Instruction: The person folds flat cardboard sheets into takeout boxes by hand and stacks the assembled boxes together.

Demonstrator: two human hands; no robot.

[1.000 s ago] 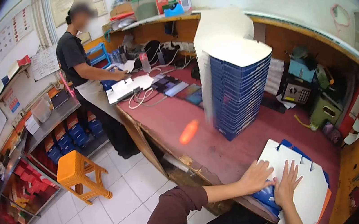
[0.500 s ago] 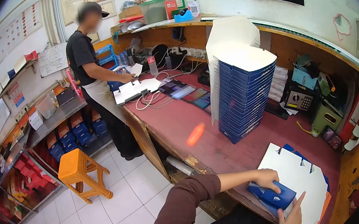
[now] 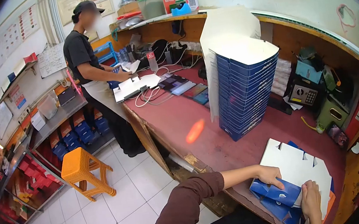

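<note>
A blue-and-white cardboard box blank (image 3: 289,156) lies white side up at the near end of the red counter, its blue side panel (image 3: 285,192) folded over. My left hand (image 3: 270,176) grips this folded blue panel from the left, thumb on top. At the panel's right end, my right hand (image 3: 310,199) has its fingers curled around the cardboard edge. More blue and orange card shows beneath the blank. Beyond my hands rises a tall stack of nested blue boxes (image 3: 249,96) with white insides.
White card sheets (image 3: 228,28) stand behind the stack. Right of it are a small safe (image 3: 303,95), a green container (image 3: 331,112) and a phone (image 3: 338,135). A co-worker (image 3: 84,61) handles card at the far end. An orange stool (image 3: 82,168) stands on the tiled floor.
My right hand has moved up and right, its outstretched fingers now curling around the card edge. The left hand keeps its grip. The co-worker's hands have shifted slightly.
</note>
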